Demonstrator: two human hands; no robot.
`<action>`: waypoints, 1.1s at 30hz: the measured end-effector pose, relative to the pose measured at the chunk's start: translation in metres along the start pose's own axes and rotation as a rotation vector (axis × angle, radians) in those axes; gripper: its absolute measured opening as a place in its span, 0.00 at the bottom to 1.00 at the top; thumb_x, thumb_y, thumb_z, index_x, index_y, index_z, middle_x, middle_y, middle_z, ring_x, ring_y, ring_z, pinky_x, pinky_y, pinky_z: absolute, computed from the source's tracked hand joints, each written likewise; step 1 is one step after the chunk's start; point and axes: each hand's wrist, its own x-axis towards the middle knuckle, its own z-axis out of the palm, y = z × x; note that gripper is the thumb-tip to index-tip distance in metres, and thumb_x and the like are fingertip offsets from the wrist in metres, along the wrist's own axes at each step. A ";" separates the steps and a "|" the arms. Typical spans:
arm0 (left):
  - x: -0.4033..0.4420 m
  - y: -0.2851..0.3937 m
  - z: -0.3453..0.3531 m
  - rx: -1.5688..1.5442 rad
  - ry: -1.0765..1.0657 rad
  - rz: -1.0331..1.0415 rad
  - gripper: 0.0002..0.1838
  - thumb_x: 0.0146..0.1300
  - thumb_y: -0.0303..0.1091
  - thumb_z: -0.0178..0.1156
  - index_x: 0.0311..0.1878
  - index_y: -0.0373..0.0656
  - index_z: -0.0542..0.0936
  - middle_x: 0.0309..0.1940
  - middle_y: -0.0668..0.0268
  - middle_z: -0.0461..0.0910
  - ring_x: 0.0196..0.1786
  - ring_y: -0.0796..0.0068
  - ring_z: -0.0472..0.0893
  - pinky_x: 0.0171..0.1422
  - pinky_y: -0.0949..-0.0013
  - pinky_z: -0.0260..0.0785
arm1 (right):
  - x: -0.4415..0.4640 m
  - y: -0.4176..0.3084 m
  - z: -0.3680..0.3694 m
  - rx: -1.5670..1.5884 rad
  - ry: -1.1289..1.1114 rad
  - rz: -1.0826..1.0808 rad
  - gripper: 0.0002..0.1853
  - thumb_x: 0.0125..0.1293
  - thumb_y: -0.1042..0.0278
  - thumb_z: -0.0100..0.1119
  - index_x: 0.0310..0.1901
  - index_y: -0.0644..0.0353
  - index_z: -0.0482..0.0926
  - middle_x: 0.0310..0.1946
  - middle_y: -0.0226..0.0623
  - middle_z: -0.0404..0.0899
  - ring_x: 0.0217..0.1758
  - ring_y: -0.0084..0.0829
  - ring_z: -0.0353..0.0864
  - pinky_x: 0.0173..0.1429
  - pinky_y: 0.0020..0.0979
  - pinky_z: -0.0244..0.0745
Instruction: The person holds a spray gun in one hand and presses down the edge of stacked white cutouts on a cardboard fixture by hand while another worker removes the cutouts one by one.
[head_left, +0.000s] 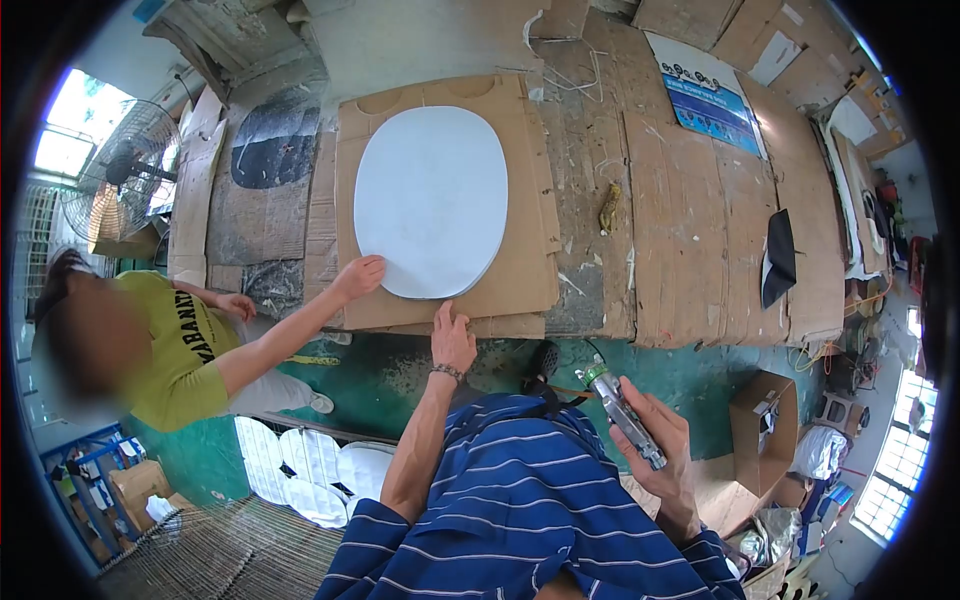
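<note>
A white oval panel (431,200) with rounded ends lies on a sheet of brown cardboard (527,270) on the workbench. My left hand (453,345), a beaded bracelet at its wrist, reaches to the panel's near edge. Its fingers are apart, the fingertips at or just short of that edge. My right hand (656,445) is closed around a metal spray gun (622,415) with a green fitting, held low in front of the bench. From the left, a co-worker's hand (362,276) touches the panel's lower left edge.
The co-worker (180,345) in a yellow-green shirt stands at the bench's left end. A black piece (778,258) and a blue printed sheet (712,105) lie to the right. White panels (312,478) rest behind on the left. A cardboard box (765,430) stands on the right; a fan (125,168) is far left.
</note>
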 end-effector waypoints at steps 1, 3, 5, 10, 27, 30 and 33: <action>-0.001 0.001 0.000 -0.001 -0.004 -0.001 0.19 0.55 0.26 0.72 0.51 0.40 0.80 0.75 0.43 0.63 0.76 0.38 0.66 0.78 0.47 0.66 | 0.001 0.000 0.002 0.006 0.003 -0.012 0.32 0.65 0.78 0.70 0.72 0.65 0.76 0.39 0.44 0.83 0.36 0.32 0.81 0.41 0.29 0.75; -0.001 0.002 0.001 0.002 0.003 0.007 0.19 0.56 0.26 0.72 0.51 0.40 0.80 0.75 0.43 0.63 0.76 0.37 0.66 0.78 0.47 0.65 | 0.002 0.000 0.002 0.009 0.007 -0.026 0.32 0.65 0.79 0.70 0.72 0.65 0.76 0.39 0.43 0.82 0.35 0.32 0.80 0.41 0.29 0.75; -0.003 0.003 0.002 0.004 0.007 0.016 0.19 0.56 0.26 0.72 0.51 0.40 0.80 0.75 0.43 0.63 0.76 0.37 0.66 0.78 0.46 0.65 | 0.002 -0.002 0.001 -0.010 -0.007 -0.006 0.32 0.65 0.79 0.70 0.72 0.66 0.76 0.39 0.44 0.82 0.36 0.31 0.81 0.42 0.29 0.75; -0.010 0.013 0.003 0.040 0.023 0.091 0.20 0.57 0.25 0.70 0.53 0.39 0.79 0.75 0.43 0.62 0.76 0.37 0.66 0.79 0.45 0.65 | 0.003 -0.006 0.000 -0.016 0.015 0.007 0.32 0.65 0.79 0.70 0.72 0.66 0.76 0.41 0.44 0.83 0.37 0.32 0.82 0.43 0.29 0.76; 0.005 0.017 -0.006 0.129 0.076 0.024 0.19 0.58 0.28 0.70 0.54 0.41 0.80 0.80 0.49 0.59 0.85 0.40 0.54 0.82 0.40 0.57 | 0.001 -0.014 0.001 -0.055 -0.082 0.012 0.33 0.64 0.81 0.69 0.73 0.66 0.75 0.43 0.47 0.85 0.41 0.36 0.86 0.47 0.30 0.79; 0.010 0.004 -0.010 0.177 0.073 -0.074 0.20 0.58 0.30 0.70 0.53 0.40 0.81 0.80 0.50 0.58 0.85 0.40 0.52 0.82 0.37 0.55 | 0.004 -0.019 0.003 -0.092 -0.144 0.017 0.35 0.61 0.82 0.70 0.72 0.66 0.75 0.43 0.48 0.84 0.41 0.38 0.86 0.47 0.31 0.79; 0.009 -0.005 -0.007 0.153 0.043 -0.030 0.19 0.57 0.29 0.70 0.53 0.39 0.80 0.82 0.48 0.56 0.86 0.39 0.51 0.83 0.38 0.53 | 0.009 -0.020 0.009 -0.065 -0.160 -0.042 0.45 0.49 0.89 0.59 0.75 0.64 0.73 0.44 0.50 0.83 0.41 0.50 0.84 0.47 0.35 0.79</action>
